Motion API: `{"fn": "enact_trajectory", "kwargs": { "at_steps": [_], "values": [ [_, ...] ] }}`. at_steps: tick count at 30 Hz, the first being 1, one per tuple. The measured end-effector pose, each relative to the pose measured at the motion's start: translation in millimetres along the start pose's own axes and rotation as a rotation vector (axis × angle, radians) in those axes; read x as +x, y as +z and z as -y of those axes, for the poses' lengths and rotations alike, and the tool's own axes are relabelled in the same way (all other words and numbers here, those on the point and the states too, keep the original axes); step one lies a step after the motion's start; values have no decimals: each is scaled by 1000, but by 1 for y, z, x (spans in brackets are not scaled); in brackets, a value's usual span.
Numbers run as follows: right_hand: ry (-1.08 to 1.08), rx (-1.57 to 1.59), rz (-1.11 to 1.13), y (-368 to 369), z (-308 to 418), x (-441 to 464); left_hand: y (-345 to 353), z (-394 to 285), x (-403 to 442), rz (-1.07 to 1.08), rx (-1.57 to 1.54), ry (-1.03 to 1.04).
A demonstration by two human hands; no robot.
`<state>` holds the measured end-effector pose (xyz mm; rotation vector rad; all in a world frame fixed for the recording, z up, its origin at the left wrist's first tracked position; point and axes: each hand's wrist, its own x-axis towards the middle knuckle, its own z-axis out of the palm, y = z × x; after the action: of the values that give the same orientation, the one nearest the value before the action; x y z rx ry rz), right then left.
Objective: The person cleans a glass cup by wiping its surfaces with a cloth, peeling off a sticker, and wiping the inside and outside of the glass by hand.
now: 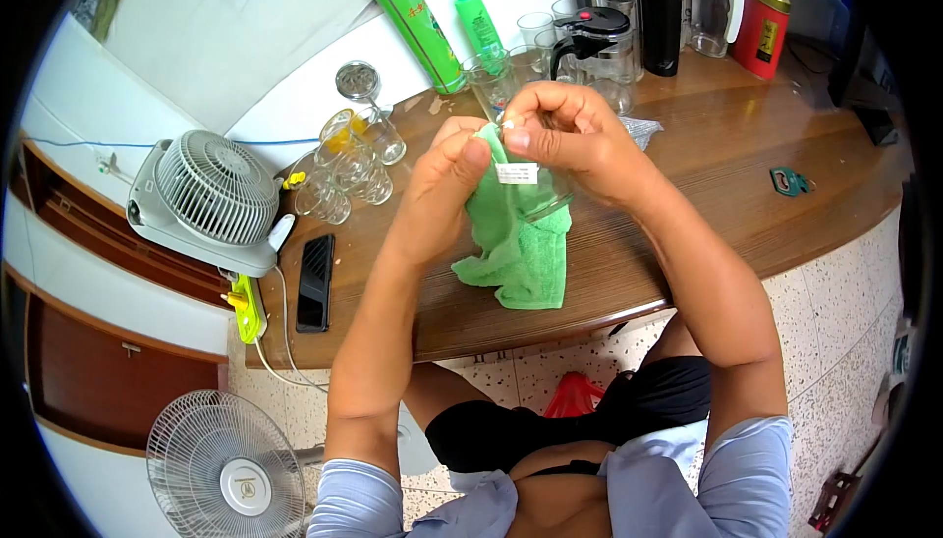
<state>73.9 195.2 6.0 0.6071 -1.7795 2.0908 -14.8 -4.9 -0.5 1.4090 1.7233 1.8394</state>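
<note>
A green towel point(530, 268) hangs from my hands over the wooden table, with a small white label point(518, 173) showing near its top. My left hand point(442, 182) is closed, its thumb and fingers pinching the towel's upper edge. Right beside it, my right hand point(580, 140) pinches the same upper part, thumb against fingers. Below the right palm, the rim of a transparent glass point(552, 202) shows against the towel. Whether that hand also grips the glass is hidden. Behind my hands stand drinking glasses point(488, 74) and a glass pot with a black lid point(604, 52).
Several glass mugs point(363, 169) cluster at the left, near a small fan point(221, 189) and a black phone point(314, 283). Along the back are a green spray can point(408, 17), a green bottle point(476, 17), a black tumbler point(658, 12) and a red tin point(760, 27). A bottle opener point(789, 181) lies right.
</note>
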Motion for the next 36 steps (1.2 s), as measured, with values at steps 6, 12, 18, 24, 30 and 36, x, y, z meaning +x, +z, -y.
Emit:
{"fn": "enact_trajectory", "kwargs": {
  "at_steps": [6, 12, 18, 24, 30, 36],
  "values": [
    [112, -133, -142, 13, 0, 4, 5, -5, -1, -97, -109, -65],
    [266, -199, -98, 17, 0, -1, 8, -9, 0, -162, -236, -130],
    [46, -532, -74, 13, -11, -1, -5, -7, 2, -287, -34, -101],
    [-41, -496, -41, 22, -8, -4, 3, -8, 8, -468, 267, 181],
    [34, -287, -91, 20, -7, -2, -10, -6, -2, -260, 501, 236],
    [299, 289, -115, 15, 8, 1, 1, -28, -8, -9, 215, -37]
  ]
}}
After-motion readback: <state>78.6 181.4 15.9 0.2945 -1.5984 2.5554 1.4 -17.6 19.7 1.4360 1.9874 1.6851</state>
